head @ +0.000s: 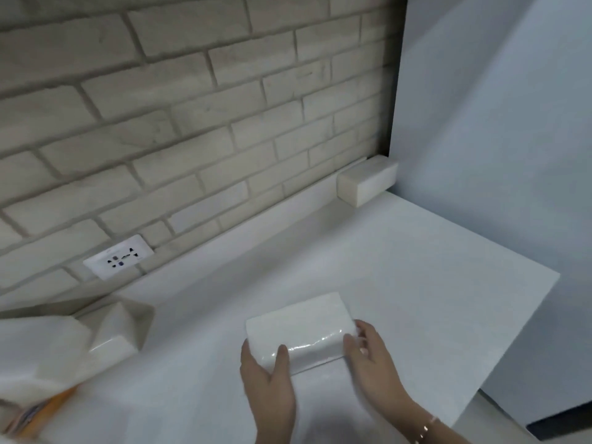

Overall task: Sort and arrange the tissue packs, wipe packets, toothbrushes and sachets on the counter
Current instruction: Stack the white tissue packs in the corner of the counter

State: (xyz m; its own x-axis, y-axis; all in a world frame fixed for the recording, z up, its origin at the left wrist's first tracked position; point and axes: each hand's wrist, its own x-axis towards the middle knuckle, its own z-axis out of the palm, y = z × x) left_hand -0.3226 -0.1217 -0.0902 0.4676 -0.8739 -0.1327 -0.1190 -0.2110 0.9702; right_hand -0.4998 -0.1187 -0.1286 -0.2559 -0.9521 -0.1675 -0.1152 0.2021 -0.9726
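L hand (267,379) grips tissue pack (298,322) at its left end, thumb on top; R hand (368,354) fingers curl round the right end. Pack lies flat on counter (400,267), front-middle. Counter's right edge near R hand; open surface btwn pack & brick wall (192,107). Other packs (112,328) at left.

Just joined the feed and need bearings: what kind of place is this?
Probably a domestic counter nook, perhaps a kitchen: a white countertop runs along a pale brick wall with a power socket, and a wrapped tissue pack sits in its far corner.
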